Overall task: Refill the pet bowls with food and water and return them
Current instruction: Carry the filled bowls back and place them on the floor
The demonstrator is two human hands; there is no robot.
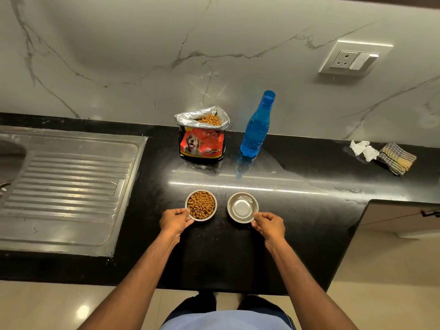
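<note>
Sink basin (pixel 9 158) cut off at left edge; only drainboard (pixel 69 186) shows fully. Water level in second bowl hard to judge. Left hand (pixel 175 220) pinches near-left rim of kibble bowl (pixel 201 205); right hand (pixel 270 225) pinches near-right rim of steel bowl (pixel 242 207). Both bowls sit on black bench (pixel 297 210), just beside each other, apart. Open food bag (pixel 202 134) and uncapped blue bottle (pixel 256 129) stand by backsplash. Open bench between. Crumpled tissues (pixel 364 150) touching checked cloth (pixel 396 158), far right.

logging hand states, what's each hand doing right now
Left hand: grips the rim of the round steel bowl of brown kibble.
Right hand: pinches the rim of the shiny round steel bowl.
</note>
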